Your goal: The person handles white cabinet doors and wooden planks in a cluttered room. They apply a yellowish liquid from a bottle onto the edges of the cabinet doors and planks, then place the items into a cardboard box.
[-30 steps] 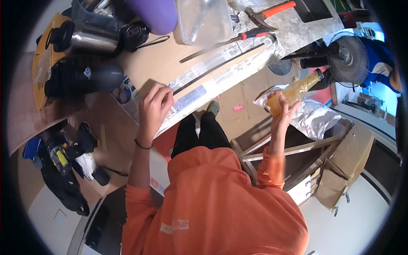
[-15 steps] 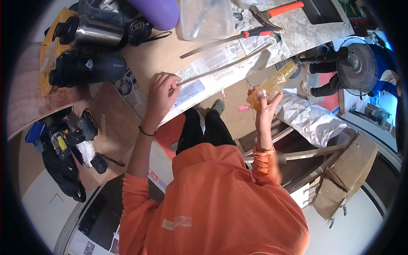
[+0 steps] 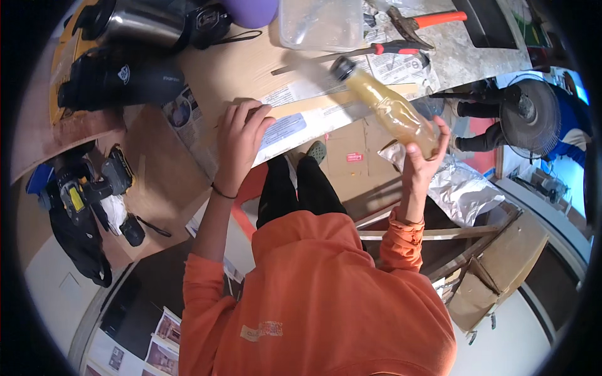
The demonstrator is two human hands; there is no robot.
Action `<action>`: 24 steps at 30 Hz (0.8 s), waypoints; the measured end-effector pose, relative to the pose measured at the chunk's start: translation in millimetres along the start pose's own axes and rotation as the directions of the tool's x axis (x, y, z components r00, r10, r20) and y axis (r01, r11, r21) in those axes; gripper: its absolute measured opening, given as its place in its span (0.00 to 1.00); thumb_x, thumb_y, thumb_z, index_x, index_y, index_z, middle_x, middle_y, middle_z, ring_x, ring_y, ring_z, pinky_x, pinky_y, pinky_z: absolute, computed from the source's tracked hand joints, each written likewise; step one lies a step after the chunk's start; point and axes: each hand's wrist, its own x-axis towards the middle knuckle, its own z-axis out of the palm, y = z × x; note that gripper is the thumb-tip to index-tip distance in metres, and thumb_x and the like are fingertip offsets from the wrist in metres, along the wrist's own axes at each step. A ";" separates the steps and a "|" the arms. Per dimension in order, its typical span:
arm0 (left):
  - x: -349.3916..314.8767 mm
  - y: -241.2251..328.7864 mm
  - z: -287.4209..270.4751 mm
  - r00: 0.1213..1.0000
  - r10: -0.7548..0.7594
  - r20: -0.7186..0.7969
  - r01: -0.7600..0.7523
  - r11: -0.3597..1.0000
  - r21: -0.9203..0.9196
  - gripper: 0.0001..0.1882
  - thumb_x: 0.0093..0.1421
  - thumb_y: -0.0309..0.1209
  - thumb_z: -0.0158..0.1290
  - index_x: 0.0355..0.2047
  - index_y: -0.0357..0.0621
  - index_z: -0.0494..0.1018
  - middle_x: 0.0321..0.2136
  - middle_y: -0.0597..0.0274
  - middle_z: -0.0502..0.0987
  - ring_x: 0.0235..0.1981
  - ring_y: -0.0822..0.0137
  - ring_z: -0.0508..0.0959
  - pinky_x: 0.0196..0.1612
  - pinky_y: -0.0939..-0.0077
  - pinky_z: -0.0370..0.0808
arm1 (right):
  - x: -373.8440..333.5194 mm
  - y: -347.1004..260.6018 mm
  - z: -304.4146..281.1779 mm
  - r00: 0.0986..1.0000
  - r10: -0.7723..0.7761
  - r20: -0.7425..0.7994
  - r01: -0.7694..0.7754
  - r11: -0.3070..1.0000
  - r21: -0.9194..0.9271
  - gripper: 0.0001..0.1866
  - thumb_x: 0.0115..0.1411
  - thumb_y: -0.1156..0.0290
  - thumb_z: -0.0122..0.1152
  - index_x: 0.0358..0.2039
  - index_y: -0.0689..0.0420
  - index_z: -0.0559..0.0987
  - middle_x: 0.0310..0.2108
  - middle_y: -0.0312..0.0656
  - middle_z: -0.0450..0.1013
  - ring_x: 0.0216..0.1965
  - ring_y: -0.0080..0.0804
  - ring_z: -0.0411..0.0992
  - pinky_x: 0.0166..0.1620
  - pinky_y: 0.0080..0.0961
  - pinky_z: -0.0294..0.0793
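My left hand (image 3: 243, 135) is closed around the left end of a narrow wooden strip (image 3: 342, 101), which lies across the newspaper (image 3: 282, 133) near the workbench's front edge. My right hand (image 3: 426, 150) grips the lower end of a clear plastic bottle (image 3: 392, 109) with yellowish contents. The bottle is tilted, its dark top pointing up and left above the strip. Motion smears the area around that top, so whether it is capped is unclear. Beyond the strip lies a long tool with a red-and-black handle (image 3: 401, 47).
A hammer with an orange handle (image 3: 439, 19), a clear plastic tub (image 3: 320, 25) and a purple container (image 3: 251, 9) stand farther back. Dark and steel bottles (image 3: 122, 84) crowd the left. A power drill (image 3: 81, 191) lies lower left. At right are a fan (image 3: 530, 116) and another person.
My right hand has swung the bottle so its top points left over the bench instead of right. In my left hand, the strip has turned to show a broader face.
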 end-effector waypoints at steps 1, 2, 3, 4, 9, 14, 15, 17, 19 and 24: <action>0.5 0.4 2.3 1.000 -0.005 0.020 0.004 1.000 0.017 0.14 0.57 0.32 0.62 0.43 0.44 0.79 0.42 0.63 0.78 0.43 0.58 0.76 0.46 0.62 0.71 | 3.1 -1.8 2.8 1.000 -0.008 0.019 0.007 1.000 0.029 0.47 0.49 0.69 0.78 0.65 0.57 0.60 0.58 0.52 0.69 0.57 0.38 0.70 0.59 0.34 0.70; 0.4 1.1 4.0 1.000 0.003 0.012 -0.003 1.000 0.028 0.16 0.56 0.34 0.63 0.44 0.45 0.79 0.42 0.63 0.77 0.43 0.58 0.76 0.47 0.62 0.71 | 6.7 -2.5 7.8 1.000 0.009 0.017 -0.011 0.986 0.165 0.46 0.50 0.67 0.78 0.66 0.56 0.60 0.58 0.51 0.69 0.58 0.38 0.69 0.60 0.36 0.69; -1.2 2.2 4.6 1.000 -0.009 0.020 0.008 0.999 0.040 0.17 0.56 0.36 0.63 0.45 0.46 0.78 0.41 0.63 0.77 0.43 0.58 0.76 0.47 0.62 0.70 | 11.4 -1.2 15.3 1.000 0.029 0.005 -0.029 0.958 0.286 0.46 0.51 0.64 0.77 0.66 0.56 0.60 0.57 0.51 0.70 0.59 0.39 0.69 0.61 0.38 0.68; -3.8 3.4 4.5 0.996 -0.062 -0.068 0.065 0.997 0.033 0.18 0.57 0.37 0.62 0.46 0.46 0.78 0.41 0.62 0.77 0.44 0.57 0.76 0.47 0.62 0.70 | 16.0 -0.3 23.8 0.999 0.052 -0.003 -0.047 0.914 0.403 0.45 0.53 0.62 0.76 0.66 0.55 0.60 0.57 0.51 0.70 0.60 0.39 0.68 0.63 0.39 0.68; -42.9 7.2 -21.4 0.905 -0.324 -0.275 0.362 0.926 0.103 0.18 0.63 0.36 0.58 0.51 0.41 0.74 0.43 0.53 0.75 0.47 0.51 0.74 0.51 0.55 0.69 | 42.0 -1.3 61.6 0.934 0.322 0.155 -0.327 0.592 0.736 0.35 0.66 0.41 0.52 0.63 0.53 0.66 0.55 0.46 0.72 0.58 0.40 0.70 0.58 0.42 0.71; -64.3 1.1 -30.8 0.911 -0.390 -0.131 0.404 0.909 0.100 0.15 0.65 0.26 0.53 0.51 0.39 0.72 0.45 0.52 0.72 0.46 0.48 0.74 0.50 0.56 0.70 | 44.1 1.8 100.7 0.877 0.335 0.345 -0.462 0.788 0.408 0.28 0.68 0.47 0.50 0.57 0.55 0.68 0.47 0.49 0.75 0.48 0.44 0.75 0.47 0.40 0.78; -65.2 -1.0 -30.6 0.915 -0.372 -0.155 0.384 0.922 0.051 0.15 0.65 0.26 0.52 0.51 0.38 0.72 0.45 0.51 0.72 0.46 0.48 0.73 0.50 0.56 0.70 | 43.2 1.6 108.7 0.898 0.348 0.269 -0.428 0.832 0.352 0.27 0.67 0.50 0.53 0.58 0.57 0.68 0.48 0.51 0.74 0.49 0.47 0.75 0.47 0.39 0.79; -64.6 -5.8 -30.4 0.927 -0.341 -0.154 0.338 0.940 -0.044 0.14 0.65 0.25 0.51 0.51 0.36 0.72 0.44 0.48 0.72 0.46 0.48 0.73 0.50 0.57 0.69 | 40.6 -1.2 122.6 0.932 0.257 0.256 -0.321 0.914 0.247 0.24 0.65 0.65 0.59 0.57 0.62 0.66 0.50 0.54 0.74 0.50 0.50 0.76 0.50 0.39 0.79; -64.8 -11.6 -33.8 0.924 -0.345 -0.164 0.339 0.939 -0.063 0.15 0.64 0.24 0.52 0.51 0.35 0.72 0.43 0.48 0.72 0.45 0.48 0.73 0.50 0.57 0.69 | 38.7 -2.7 135.8 0.953 0.184 0.242 -0.216 0.970 0.112 0.24 0.65 0.65 0.59 0.57 0.63 0.66 0.50 0.53 0.73 0.50 0.48 0.76 0.51 0.40 0.79; -67.2 -31.3 -44.8 0.943 -0.296 -0.151 0.308 0.949 0.062 0.18 0.61 0.24 0.56 0.52 0.36 0.70 0.44 0.48 0.70 0.47 0.48 0.71 0.50 0.57 0.69 | 35.9 6.3 159.9 0.974 0.046 0.221 -0.067 0.994 0.090 0.23 0.66 0.66 0.59 0.56 0.63 0.65 0.50 0.52 0.74 0.50 0.45 0.77 0.53 0.40 0.79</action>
